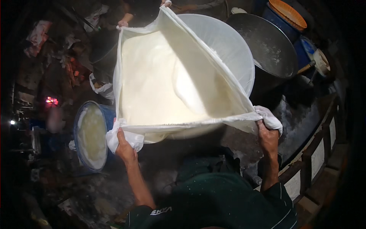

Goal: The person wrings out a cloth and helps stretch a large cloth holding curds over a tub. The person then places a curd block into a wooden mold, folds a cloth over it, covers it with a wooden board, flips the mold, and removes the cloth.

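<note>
A large white cloth [188, 124] is stretched by its corners over a big pale plastic tub [236, 45], and a creamy off-white liquid [148, 77] with a paler, foamy-looking patch fills its sagging middle. My left hand [125, 147] grips the near left corner, with bunched cloth hanging beside the fingers. The near right corner is in my right hand [267, 131], where a wad of cloth folds over the knuckles. At the far side, another person's hands [123, 23] hold the two far corners, one at the far left and one at the top.
A blue barrel [107, 114] holding yellowish liquid with white froth stands at the left. Right of the tub is a large dark metal vat [268, 45]. Beyond it are blue barrels, an orange basket [288, 14] and a wooden-handled tool [307, 67]. A low tiled ledge [317, 154] runs along the right.
</note>
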The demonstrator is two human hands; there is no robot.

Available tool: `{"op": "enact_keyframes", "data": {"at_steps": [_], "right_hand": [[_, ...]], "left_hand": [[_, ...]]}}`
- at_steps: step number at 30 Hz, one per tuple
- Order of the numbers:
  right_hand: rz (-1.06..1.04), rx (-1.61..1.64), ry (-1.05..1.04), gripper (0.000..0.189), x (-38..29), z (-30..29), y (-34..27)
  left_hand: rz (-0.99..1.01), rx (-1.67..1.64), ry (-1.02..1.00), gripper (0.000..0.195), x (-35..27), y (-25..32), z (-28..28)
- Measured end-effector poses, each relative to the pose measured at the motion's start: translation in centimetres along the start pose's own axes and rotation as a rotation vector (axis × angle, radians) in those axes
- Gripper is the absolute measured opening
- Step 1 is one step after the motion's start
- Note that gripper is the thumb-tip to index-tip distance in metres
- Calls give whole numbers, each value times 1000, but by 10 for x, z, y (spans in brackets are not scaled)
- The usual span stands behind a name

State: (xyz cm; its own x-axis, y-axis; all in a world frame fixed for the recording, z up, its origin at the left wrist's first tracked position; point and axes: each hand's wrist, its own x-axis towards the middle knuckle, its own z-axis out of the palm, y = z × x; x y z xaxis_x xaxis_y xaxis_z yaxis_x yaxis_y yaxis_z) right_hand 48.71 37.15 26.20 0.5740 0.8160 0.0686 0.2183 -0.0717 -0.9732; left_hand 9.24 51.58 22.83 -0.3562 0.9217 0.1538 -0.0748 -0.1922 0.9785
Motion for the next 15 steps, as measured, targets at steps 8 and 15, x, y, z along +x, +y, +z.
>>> {"op": "enact_keyframes", "data": {"at_steps": [8, 15], "right_hand": [[30, 100, 133, 20, 51, 5, 25], [-94, -33, 164, 25, 91, 5, 72]], "left_hand": [[103, 101, -191, 36, -39, -1, 90], [64, -9, -66, 22, -48, 53, 103]]}}
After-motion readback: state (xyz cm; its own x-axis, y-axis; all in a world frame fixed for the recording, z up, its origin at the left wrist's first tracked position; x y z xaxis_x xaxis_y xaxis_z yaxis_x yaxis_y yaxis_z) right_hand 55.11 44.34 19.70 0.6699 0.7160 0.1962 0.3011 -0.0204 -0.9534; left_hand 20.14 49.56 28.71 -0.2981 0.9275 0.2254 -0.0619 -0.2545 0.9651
